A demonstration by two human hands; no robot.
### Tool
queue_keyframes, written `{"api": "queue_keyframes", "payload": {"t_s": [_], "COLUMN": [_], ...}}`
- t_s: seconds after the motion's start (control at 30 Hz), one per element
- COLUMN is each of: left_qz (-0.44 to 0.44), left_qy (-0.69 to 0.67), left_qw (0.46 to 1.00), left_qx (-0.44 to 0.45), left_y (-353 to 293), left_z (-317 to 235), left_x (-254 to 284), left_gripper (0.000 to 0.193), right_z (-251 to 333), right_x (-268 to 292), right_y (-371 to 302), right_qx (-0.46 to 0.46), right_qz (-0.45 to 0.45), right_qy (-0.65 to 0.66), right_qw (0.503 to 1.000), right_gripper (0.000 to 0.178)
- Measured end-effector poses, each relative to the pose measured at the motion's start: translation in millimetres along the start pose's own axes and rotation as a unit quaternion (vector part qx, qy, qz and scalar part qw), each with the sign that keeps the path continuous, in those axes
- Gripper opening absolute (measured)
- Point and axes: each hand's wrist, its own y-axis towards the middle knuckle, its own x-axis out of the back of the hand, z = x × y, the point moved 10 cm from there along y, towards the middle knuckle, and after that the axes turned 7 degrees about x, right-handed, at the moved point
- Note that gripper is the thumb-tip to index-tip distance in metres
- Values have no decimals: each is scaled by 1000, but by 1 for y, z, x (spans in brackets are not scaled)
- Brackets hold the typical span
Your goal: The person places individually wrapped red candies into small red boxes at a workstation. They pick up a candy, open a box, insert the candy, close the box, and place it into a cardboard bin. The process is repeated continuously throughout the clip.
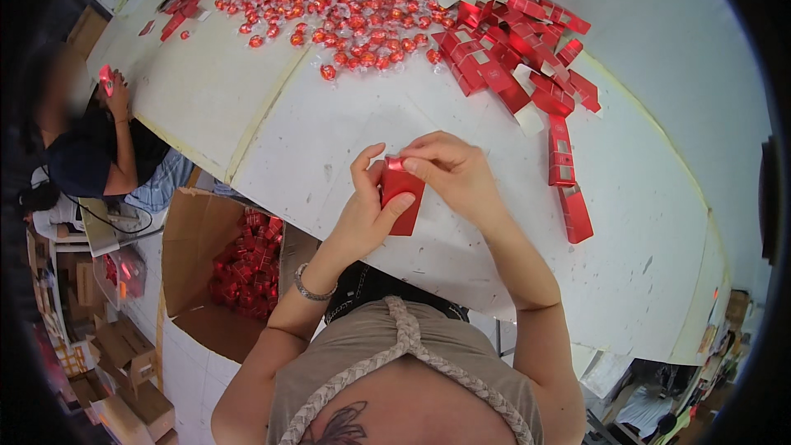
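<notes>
Over the near part of the white table, my left hand point(368, 202) is wrapped round a small red box point(405, 213), its thumb lying across the front. My right hand point(451, 166) pinches at the box's top end, with thumb and forefinger on the flap there. Whether a sweet is inside the box cannot be seen. Beyond my hands lies a big heap of round sweets point(362, 0) in red and clear wrappers. A pile of red cartons point(515, 45), some with open white-lined flaps, is at the far right of the heap.
Two more red cartons point(577, 213) lie to the right of my hands on the table point(643, 198). Below the table's edge at left stands a cardboard box point(194, 239) holding many red boxes point(247, 268). A co-worker point(99, 132) sits at the far left, holding a red box.
</notes>
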Motion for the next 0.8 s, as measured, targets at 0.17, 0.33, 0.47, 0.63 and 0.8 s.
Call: {"api": "queue_keyframes", "payload": {"t_s": [0.17,0.33,0.47,0.63,0.8], "left_qz": [-79,-330,-356,-181,-239], "left_qy": [205,455,695,589,212], "left_qw": [970,784,582,787,946], "left_qx": [-102,264,229,-27,65], "left_y": [-24,-85,-113,-18,-2], "left_z": [-21,-31,-21,-32,34], "left_x": [23,151,180,88,123], "left_gripper": [42,41,75,68,52], "right_z": [5,-19,-2,0,-31], "right_x": [-22,105,113,-66,1], "right_y": [-4,52,66,59,159], "right_qx": [25,131,181,222,220], "right_qz": [117,-139,-158,233,-227], "right_qy": [72,-766,-620,-262,-451], "right_qw": [990,614,747,910,835], "right_gripper": [14,62,33,27,37]}}
